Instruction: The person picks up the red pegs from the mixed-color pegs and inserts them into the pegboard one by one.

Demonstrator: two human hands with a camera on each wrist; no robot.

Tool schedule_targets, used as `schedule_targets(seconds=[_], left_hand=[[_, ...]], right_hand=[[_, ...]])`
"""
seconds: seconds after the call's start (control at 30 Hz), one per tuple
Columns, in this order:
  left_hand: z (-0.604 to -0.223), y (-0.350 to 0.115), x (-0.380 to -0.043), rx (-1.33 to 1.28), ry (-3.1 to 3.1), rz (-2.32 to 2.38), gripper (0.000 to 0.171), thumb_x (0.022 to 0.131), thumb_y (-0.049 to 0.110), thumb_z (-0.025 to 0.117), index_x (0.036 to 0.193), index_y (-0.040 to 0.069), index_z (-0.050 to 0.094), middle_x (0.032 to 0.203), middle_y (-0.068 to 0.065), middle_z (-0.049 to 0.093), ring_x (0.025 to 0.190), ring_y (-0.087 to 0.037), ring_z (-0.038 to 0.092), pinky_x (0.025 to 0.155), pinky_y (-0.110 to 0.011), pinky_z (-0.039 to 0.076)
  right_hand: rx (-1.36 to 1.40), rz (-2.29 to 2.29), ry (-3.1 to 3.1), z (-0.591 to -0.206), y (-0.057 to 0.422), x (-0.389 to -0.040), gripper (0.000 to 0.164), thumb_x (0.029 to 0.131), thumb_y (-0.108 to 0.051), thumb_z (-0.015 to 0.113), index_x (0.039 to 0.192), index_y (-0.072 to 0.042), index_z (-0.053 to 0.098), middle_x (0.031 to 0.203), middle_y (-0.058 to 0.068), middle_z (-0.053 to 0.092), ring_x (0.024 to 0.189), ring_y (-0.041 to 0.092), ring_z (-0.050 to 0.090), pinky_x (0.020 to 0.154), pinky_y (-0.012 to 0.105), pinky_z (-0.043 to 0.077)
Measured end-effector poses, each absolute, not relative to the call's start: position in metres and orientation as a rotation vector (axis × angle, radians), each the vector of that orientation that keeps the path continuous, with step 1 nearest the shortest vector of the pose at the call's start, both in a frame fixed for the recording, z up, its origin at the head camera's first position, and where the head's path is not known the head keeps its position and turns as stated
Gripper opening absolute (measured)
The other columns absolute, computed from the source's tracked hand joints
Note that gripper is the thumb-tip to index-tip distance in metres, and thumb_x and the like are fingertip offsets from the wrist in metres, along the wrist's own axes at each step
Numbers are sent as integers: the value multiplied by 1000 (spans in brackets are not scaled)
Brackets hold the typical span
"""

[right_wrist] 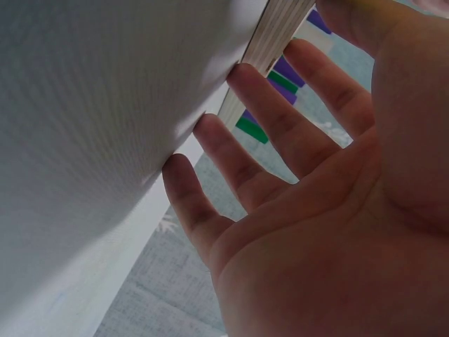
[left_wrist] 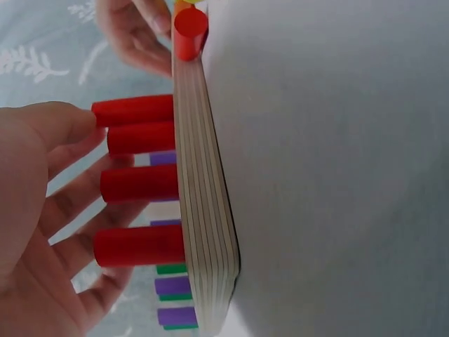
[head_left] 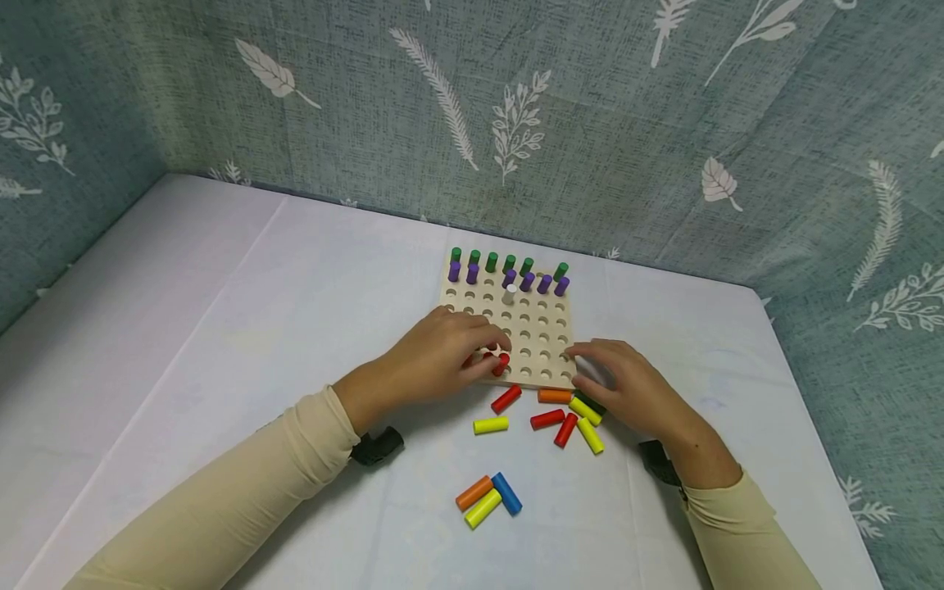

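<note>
Left hand [head_left: 442,352]: fingers loosely spread, thumb tip touching the end of a red peg [left_wrist: 133,111]; whether it pinches that peg cannot be told. Palm down over the near-left corner of the wooden pegboard [head_left: 534,328], forearm in a cream sleeve running back from the board toward the viewer.

Red pegs, four: standing in one row along the board's near edge, just under the left hand's fingers [left_wrist: 66,203].

Right hand [head_left: 627,389]: grip wide, fingers straight and relaxed, holding nothing. Fingertips [right_wrist: 242,74] rest against the board's near-right edge, palm down on the white table cover [head_left: 221,328].

Green pegs [head_left: 490,262] and purple pegs [head_left: 527,281]: upright in the board's two far rows. One pale peg [head_left: 508,295] stands just nearer than these.

Loose pegs [head_left: 549,418], red, yellow, orange, green: lying on the cover just in front of the board's near edge. Three more [head_left: 488,495], orange, yellow, blue: grouped farther from the board, toward the viewer.
</note>
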State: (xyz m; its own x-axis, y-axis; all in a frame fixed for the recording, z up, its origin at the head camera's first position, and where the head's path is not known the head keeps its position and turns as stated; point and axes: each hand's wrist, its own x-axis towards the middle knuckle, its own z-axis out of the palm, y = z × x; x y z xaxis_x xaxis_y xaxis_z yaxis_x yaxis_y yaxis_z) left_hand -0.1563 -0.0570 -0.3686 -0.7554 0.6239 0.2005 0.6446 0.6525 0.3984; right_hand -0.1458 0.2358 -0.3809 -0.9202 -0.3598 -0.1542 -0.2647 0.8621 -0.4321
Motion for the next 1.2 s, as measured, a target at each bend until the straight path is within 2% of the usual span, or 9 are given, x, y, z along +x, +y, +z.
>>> schedule_targets(seconds=[0.1, 0.2, 0.47, 0.77, 1.03, 1.2], left_hand=[[-368, -58, -158, -1060, -2824, -718, 19, 95, 24, 65, 114, 23, 72, 105, 7, 72, 100, -14, 64, 100, -43, 46], [-367, -60, -160, -1051, -2822, -727, 20, 96, 24, 64, 113, 22, 72, 109, 6, 73, 101, -14, 65, 96, -42, 47], [-364, -65, -165, -1035, -2805, -735, 20, 95, 23, 66, 114, 19, 73, 104, 5, 73, 79, -11, 58, 91, -41, 47], [-359, -74, -170, -965, -2841, -720, 21, 97, 24, 65, 115, 19, 72, 110, 3, 73, 102, -16, 66, 93, -45, 47], [-358, -83, -174, -801, -2893, -783, 27, 95, 25, 67, 121, 18, 69, 117, 0, 72, 108, -20, 67, 96, -46, 45], [-358, -94, -174, -686, -2930, -786, 29, 95, 26, 68, 123, 19, 67, 117, 0, 71, 104, -19, 66, 95, -45, 45]], right_hand=[[-478, -608, 2807, -381, 236, -146, 44, 95, -27, 68, 137, -18, 60, 144, 13, 55, 139, 39, 43, 113, 62, 33], [-479, -611, 2809, -381, 236, -146, 44, 95, -26, 69, 137, -18, 60, 144, 13, 56, 139, 39, 43, 113, 62, 33], [-478, -615, 2815, -380, 236, -146, 43, 95, -27, 69, 137, -18, 60, 143, 13, 56, 138, 38, 44, 113, 62, 34], [-484, -623, 2814, -380, 236, -147, 42, 96, -28, 68, 136, -19, 61, 143, 12, 57, 138, 37, 44, 113, 61, 34], [-476, -616, 2814, -381, 238, -147, 42, 96, -27, 68, 136, -18, 61, 142, 11, 58, 137, 36, 45, 112, 60, 35], [-468, -607, 2813, -383, 238, -147, 43, 96, -28, 68, 137, -19, 61, 142, 11, 57, 137, 37, 45, 112, 60, 36]])
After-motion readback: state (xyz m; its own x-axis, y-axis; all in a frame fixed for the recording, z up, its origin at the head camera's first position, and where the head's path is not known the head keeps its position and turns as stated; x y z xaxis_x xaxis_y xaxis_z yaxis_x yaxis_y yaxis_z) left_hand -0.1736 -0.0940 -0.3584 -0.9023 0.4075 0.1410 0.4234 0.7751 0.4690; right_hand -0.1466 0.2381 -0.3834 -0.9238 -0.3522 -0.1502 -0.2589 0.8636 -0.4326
